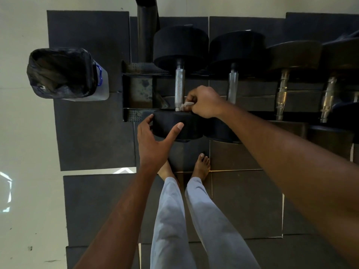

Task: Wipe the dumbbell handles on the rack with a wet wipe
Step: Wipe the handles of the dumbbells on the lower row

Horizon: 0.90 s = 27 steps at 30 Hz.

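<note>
Pinching wipe (186, 104) in right hand (205, 101) against near end of first handle (179, 88), hard beside front weight (177, 124). Left hand (155, 141) spread, fingers straight, bracing that weight, likely against rolling. Upper handle length unobstructed for strokes; neighbouring handle (233, 83) close on right. Bin (62, 73) left of rack (138, 90).

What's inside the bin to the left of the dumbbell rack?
The bin holds a black plastic liner, crumpled and open at the top. Nothing shows in it, but the dark folds hide the bottom, so small rubbish there could not be seen.
</note>
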Motion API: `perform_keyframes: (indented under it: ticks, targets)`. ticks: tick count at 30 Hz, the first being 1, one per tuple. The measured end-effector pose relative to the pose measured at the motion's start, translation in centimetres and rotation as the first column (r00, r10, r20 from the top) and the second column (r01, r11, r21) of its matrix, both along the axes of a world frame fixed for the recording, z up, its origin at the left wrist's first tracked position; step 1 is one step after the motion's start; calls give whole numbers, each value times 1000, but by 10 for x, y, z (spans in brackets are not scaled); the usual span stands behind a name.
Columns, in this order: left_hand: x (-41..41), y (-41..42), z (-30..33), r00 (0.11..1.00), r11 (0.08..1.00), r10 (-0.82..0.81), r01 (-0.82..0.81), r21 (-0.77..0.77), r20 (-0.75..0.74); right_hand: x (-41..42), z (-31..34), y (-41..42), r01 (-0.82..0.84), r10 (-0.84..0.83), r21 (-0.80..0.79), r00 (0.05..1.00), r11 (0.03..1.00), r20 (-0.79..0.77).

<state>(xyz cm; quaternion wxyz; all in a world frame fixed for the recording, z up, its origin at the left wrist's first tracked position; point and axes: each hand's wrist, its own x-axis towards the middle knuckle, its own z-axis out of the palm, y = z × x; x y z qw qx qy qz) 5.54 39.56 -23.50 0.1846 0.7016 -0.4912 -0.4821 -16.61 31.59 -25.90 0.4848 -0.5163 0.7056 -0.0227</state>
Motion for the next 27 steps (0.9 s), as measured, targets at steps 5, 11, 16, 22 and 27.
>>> perform_keyframes:
  ticks: [5,11,16,22,27]
  targets:
    - [-1,-1,2,1000,1000,15,-15,3,-12,-3,-13,3,130,-135,81,989,988,57]
    - [0,-1,-1,1000,1000,20,-20,21,-16,1,-21,-5,79,-81,97,997,992,9]
    - [1,-3,1,1000,999,19,-19,26,-14,-7,-3,-2,108,-108,11,982,994,157]
    - [2,-3,1,1000,1000,-1,1,16,-11,6,-3,0,-60,82,-230,993,971,88]
    - [2,-4,-1,1000,1000,1,-1,8,-19,-2,6,-9,-240,247,-186,969,953,13]
